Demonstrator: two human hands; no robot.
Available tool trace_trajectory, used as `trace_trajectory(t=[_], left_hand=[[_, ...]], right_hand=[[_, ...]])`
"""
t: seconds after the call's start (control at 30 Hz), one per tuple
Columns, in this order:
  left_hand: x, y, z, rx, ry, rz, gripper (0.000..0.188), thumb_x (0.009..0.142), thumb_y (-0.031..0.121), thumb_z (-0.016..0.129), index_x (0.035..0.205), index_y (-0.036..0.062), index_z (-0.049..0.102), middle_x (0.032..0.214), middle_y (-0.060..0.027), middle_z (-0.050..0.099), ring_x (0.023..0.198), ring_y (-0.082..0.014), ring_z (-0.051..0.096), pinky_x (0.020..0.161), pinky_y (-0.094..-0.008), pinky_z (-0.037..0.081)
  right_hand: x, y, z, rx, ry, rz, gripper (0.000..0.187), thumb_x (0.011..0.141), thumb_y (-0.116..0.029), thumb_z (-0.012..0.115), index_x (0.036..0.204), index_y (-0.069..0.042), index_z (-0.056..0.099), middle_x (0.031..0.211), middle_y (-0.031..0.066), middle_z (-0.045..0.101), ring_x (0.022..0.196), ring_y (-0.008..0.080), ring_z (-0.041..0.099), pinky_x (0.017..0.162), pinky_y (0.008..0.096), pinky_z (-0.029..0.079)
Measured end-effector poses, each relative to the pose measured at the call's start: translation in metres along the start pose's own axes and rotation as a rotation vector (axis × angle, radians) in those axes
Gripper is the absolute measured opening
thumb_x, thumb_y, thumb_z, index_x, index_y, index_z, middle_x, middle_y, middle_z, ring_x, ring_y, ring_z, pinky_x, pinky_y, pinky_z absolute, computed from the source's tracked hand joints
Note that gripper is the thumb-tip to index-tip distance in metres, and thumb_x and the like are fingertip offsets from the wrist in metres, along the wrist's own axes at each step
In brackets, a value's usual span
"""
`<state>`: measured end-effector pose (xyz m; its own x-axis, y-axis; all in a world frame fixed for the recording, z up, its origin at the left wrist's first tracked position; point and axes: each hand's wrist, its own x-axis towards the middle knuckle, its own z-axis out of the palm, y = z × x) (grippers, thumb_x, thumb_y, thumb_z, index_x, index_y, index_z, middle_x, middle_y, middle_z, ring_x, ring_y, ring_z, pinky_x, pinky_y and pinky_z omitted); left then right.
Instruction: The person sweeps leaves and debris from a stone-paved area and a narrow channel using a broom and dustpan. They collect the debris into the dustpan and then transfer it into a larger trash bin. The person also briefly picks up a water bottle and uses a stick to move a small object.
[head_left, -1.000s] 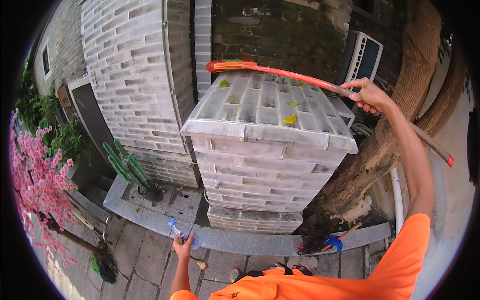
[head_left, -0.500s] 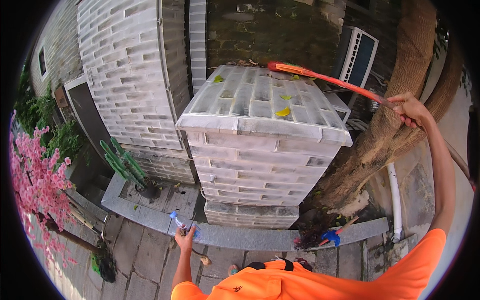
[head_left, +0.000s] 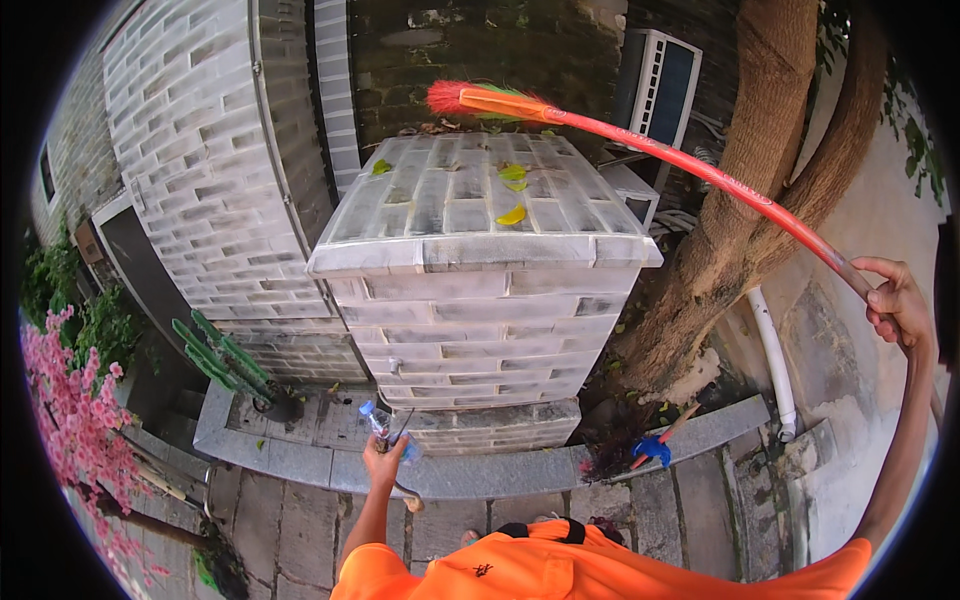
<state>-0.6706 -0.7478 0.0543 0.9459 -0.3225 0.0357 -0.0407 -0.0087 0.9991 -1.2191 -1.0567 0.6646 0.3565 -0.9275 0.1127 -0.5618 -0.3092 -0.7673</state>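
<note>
My right hand, arm stretched out to the right, grips the end of a long red broom handle. The broom reaches leftward, its red and green bristles raised over the far edge of a grey brick block. Several yellow and green leaves lie on the block's tiled top. Low in front of the block, my left hand is closed round a clear plastic bottle with a blue cap. Beside the bottle, the same hand holds a thin dark tool with a curved, pale-ended handle; its kind is unclear.
A tree trunk and a white pipe stand right of the block, an air-conditioner unit behind. A stone kerb runs along its foot. A cactus and a pink blossom tree are left. A blue-and-red object lies by the kerb.
My right hand has moved right and down, and the bristles have lifted off the block's top and shifted left. My left hand still holds the bottle, slightly higher. The view has shifted a little.
</note>
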Motion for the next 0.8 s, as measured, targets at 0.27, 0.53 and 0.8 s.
trace_trajectory(t=[0.27, 0.53, 0.8], left_hand=[[-0.018, 0.027, 0.0, -0.209, -0.032, 0.035, 0.033, 0.07, 0.009, 0.08, 0.092, 0.0004, 0.057, 0.079, -0.0009, 0.061, 0.068, -0.0072, 0.055, 0.062, -0.0228, 0.047], [-0.054, 0.014, -0.032, -0.171, 0.065, 0.01, 0.034, 0.069, 0.01, 0.081, 0.092, 0.0016, 0.057, 0.078, 0.0006, 0.059, 0.066, -0.0065, 0.053, 0.059, -0.0226, 0.045], [-0.087, -0.026, -0.069, 0.022, 0.249, 0.006, 0.038, 0.065, 0.017, 0.084, 0.087, -0.0001, 0.058, 0.072, 0.0013, 0.055, 0.063, -0.0061, 0.047, 0.056, -0.0238, 0.042]], right_hand=[[0.078, -0.02, 0.104, -0.04, -0.043, -0.042, 0.039, 0.088, -0.007, 0.052, 0.127, -0.009, 0.052, 0.056, -0.0002, 0.046, 0.037, 0.0049, 0.038, 0.028, 0.0214, 0.027], [0.179, -0.086, 0.176, -0.248, -0.183, -0.057, 0.033, 0.087, -0.005, 0.049, 0.119, -0.006, 0.055, 0.052, 0.0014, 0.046, 0.036, 0.0086, 0.041, 0.029, 0.0257, 0.029], [0.193, -0.189, 0.241, -1.382, 0.236, -0.674, 0.024, 0.076, -0.007, 0.058, 0.098, -0.003, 0.066, 0.095, 0.016, 0.067, 0.086, 0.0271, 0.068, 0.063, 0.037, 0.054]])
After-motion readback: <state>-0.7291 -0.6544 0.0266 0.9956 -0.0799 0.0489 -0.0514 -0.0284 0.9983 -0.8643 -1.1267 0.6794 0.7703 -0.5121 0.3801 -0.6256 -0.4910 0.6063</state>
